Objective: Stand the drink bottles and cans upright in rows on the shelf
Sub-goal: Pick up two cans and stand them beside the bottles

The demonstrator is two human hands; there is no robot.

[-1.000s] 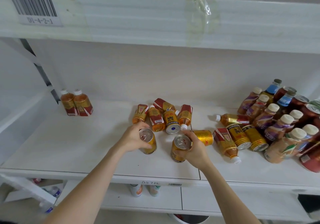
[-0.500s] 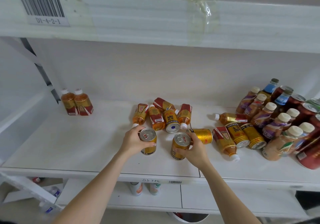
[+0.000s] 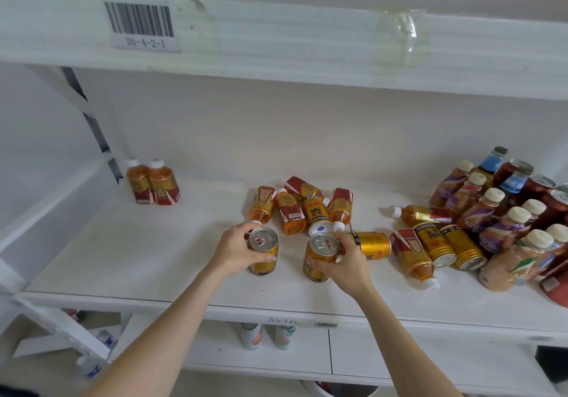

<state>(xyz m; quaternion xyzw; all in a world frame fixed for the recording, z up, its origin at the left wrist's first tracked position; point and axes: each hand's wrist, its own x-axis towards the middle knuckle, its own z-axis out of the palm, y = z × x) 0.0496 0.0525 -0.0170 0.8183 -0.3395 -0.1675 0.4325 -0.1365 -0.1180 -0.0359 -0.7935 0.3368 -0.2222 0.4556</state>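
Observation:
My left hand (image 3: 233, 250) grips a gold can (image 3: 263, 253) that stands upright near the shelf's front. My right hand (image 3: 345, 263) grips a second gold can (image 3: 319, 256), upright just to the right of the first. Behind them lies a heap of tea bottles (image 3: 289, 212) with one gold can (image 3: 316, 216) among them. Another gold can (image 3: 372, 244) lies on its side beside my right hand. Two tea bottles (image 3: 153, 181) stand upright at the back left of the white shelf (image 3: 123, 258).
To the right lie a tea bottle (image 3: 413, 253), two gold cans (image 3: 448, 246) and another tea bottle (image 3: 421, 213). Several coffee bottles (image 3: 488, 212) and dark cans crowd the far right. An upper shelf (image 3: 276, 40) with a barcode label hangs overhead. Cans stand on the lower shelf.
Both cans have been tipped from leaning to upright in my hands. The view has shifted slightly to the left.

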